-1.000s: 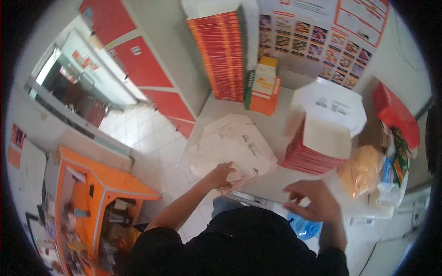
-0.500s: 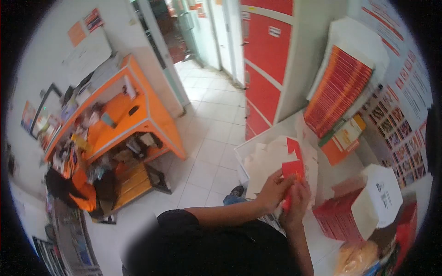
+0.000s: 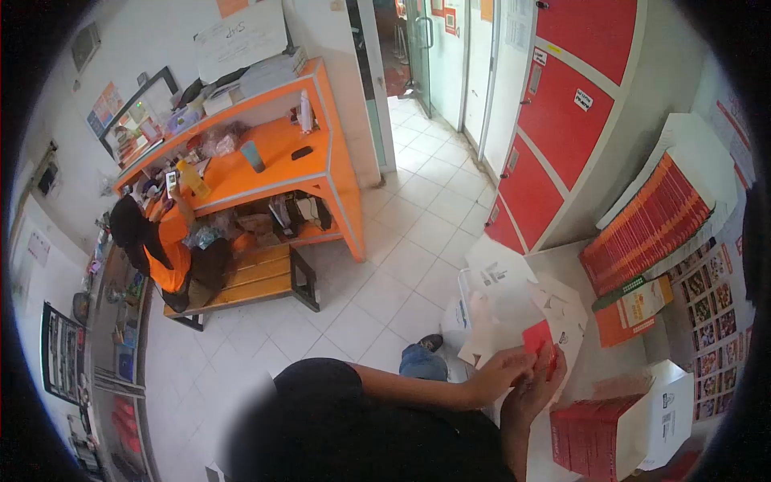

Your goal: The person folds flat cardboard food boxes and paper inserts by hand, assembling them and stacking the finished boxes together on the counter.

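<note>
Both my hands hold a small red folded card [image 3: 536, 336] low on the right of the view. My left hand [image 3: 507, 371] pinches its lower left part. Against its right side, my right hand [image 3: 543, 384] has its fingers curled round it. My fingers hide the card's lower part. Under and behind my hands lie loose cream cardboard pieces [image 3: 562, 305] with cut flaps, beside a white open box [image 3: 502, 269]. A white box of tightly packed red cards [image 3: 586, 438] stands just right of my wrists.
Packed red-orange cartons [image 3: 650, 225] fill a white box by the wall, near an orange-yellow packet [image 3: 634, 313]. Red lockers [image 3: 562, 112] rise ahead. At left, a person in orange [image 3: 173, 249] sits on a wooden bench [image 3: 249, 277] at an orange desk [image 3: 281, 161], holding a phone.
The view has swung left, so the desk and lockers appear further right. My hands stay together on the red card, of which less shows above my fingers.
</note>
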